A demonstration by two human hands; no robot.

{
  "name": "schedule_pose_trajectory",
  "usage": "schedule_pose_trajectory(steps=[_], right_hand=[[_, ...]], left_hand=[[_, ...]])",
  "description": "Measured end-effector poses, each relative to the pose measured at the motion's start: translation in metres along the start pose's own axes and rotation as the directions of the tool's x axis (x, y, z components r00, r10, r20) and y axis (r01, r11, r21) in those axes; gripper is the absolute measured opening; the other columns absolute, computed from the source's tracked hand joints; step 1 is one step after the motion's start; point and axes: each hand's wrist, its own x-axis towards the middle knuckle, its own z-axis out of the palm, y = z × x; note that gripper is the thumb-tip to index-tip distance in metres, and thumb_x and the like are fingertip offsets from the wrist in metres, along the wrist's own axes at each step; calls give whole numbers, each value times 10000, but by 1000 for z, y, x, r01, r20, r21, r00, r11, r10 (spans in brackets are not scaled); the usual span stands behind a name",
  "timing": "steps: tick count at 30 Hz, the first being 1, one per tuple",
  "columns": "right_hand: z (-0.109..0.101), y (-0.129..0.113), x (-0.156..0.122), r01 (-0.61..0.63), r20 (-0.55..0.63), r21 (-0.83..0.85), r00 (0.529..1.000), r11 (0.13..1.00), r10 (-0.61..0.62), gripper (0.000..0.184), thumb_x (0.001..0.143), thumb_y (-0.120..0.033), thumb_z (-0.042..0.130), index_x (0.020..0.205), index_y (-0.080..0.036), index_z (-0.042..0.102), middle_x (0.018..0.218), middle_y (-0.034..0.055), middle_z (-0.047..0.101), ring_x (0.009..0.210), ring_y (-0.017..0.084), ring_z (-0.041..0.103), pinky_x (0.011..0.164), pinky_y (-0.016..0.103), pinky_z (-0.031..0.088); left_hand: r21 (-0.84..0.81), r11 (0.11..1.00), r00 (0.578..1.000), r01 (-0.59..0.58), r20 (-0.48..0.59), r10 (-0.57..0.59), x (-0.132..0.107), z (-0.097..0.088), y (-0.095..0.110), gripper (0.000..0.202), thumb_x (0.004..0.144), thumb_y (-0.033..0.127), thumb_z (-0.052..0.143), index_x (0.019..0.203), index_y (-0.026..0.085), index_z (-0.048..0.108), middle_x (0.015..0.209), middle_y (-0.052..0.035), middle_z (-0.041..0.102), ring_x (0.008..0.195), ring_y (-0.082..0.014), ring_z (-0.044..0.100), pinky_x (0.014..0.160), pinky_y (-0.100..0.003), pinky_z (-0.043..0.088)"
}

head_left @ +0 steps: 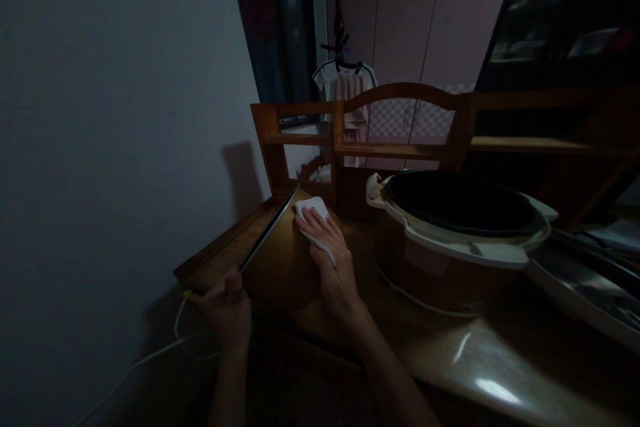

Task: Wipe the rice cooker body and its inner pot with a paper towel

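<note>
My left hand (229, 307) is closed on the near end of a thin, flat panel (273, 227), tilted up on its edge. The panel has a narrow shiny rim and a brownish-gold face, but poor light hides its exact kind. A folded white cloth (314, 205) lies under the fingers of my right hand (333, 250), pressed against or close over the panel's brown side. To the right of my right hand stands a large round electric cooker (440, 273) with a pale rim and a dark inner pot.
The glossy wooden desk (460, 360) has a raised wooden shelf (400, 148) at the back. A white cable (150, 355) hangs at the left by the wall (125, 113). A shallow pale tray (575, 293) sits at right. Behind are cupboards (400, 20) and hanging clothes (350, 87).
</note>
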Motion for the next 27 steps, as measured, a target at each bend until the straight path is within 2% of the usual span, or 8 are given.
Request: schedule_pose_trajectory(steps=[2, 8, 15, 23, 27], right_hand=[[1, -1, 0, 30, 32, 3, 999, 1000, -31, 475, 1067, -273, 406, 1511, -327, 567, 1617, -26, 502, 1561, 191, 392, 1321, 506, 209], [4, -4, -2, 104, 113, 3, 988, 995, -103, 470, 1075, -314, 397, 1507, -280, 578, 1599, 16, 529, 1558, 209, 400, 1320, 500, 200], [1, -5, -7, 98, 143, 55, 984, 994, -105, 444, 1074, -336, 395, 1442, -294, 640, 1567, 5, 570, 1537, 212, 435, 1312, 486, 203], [1, -4, -12, 91, 132, 168, 985, 982, -114, 419, 1072, -386, 381, 1224, -271, 754, 1402, 22, 716, 1440, 230, 559, 1285, 484, 259], [4, -3, -16, 107, 75, 206, 989, 973, -124, 457, 1066, -418, 345, 1064, -268, 777, 1237, 22, 796, 1318, 233, 661, 1247, 473, 341]], left_hand=[[-27, 999, 999, 27, -18, -27, 1, 0, 2, 539, 862, 637, 500, 504, 257, 368, 499, 23, 330, 530, -147, 349, 519, -305, 299], [-27, 1000, 1000, 9, -4, -9, 6, 1, 4, 547, 913, 557, 489, 481, 268, 319, 492, 27, 296, 516, -145, 328, 516, -312, 265], [-2, 1000, 1000, 24, -7, -24, 10, 4, 7, 583, 924, 580, 493, 481, 262, 285, 516, 34, 261, 515, -134, 273, 517, -310, 227], [-22, 998, 998, 62, -16, -62, 16, 6, 6, 599, 921, 608, 510, 488, 266, 276, 503, 43, 257, 505, -127, 263, 523, -302, 202], [-56, 997, 998, 56, -17, -57, 19, 6, -2, 586, 911, 627, 504, 500, 271, 285, 524, 44, 259, 522, -128, 257, 514, -295, 203]])
